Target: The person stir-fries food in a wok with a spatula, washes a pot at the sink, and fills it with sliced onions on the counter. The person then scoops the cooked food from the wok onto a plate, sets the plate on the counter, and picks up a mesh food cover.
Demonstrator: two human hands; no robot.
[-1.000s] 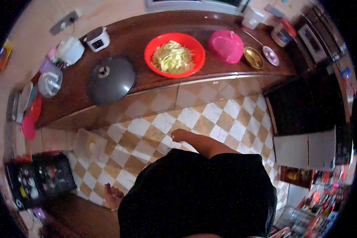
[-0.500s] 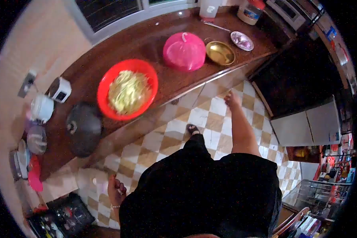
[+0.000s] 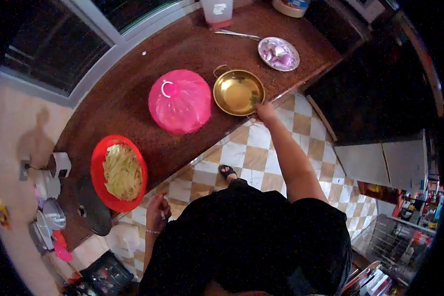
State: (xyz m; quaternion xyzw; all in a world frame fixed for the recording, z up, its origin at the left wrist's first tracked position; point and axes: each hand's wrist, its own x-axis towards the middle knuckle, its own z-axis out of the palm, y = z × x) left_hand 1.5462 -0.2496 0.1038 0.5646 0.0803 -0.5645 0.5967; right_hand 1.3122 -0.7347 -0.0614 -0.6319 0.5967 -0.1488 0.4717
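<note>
A brass-coloured pan with a loop handle at its far side sits on the brown counter. My right hand is at the pan's near edge, fingers closed there; the near handle is mostly hidden by the hand. My left hand hangs low beside my body, below the counter's front edge, with its fingers loosely bent and apart and nothing visible in them. Near it on the counter stands a red basin of pale shredded vegetable. Between basin and pan is a pink dome-shaped cover with a white loop on top.
Beyond the pan lie a plate of cut onions and a knife. A clear container and a jar stand at the back. A dark lid rests left of the basin. Tiled floor lies below.
My right hand has moved up from over the floor to the pan's near edge and closed there. The view has shifted rightward and closer to the pan. My left hand remains low.
</note>
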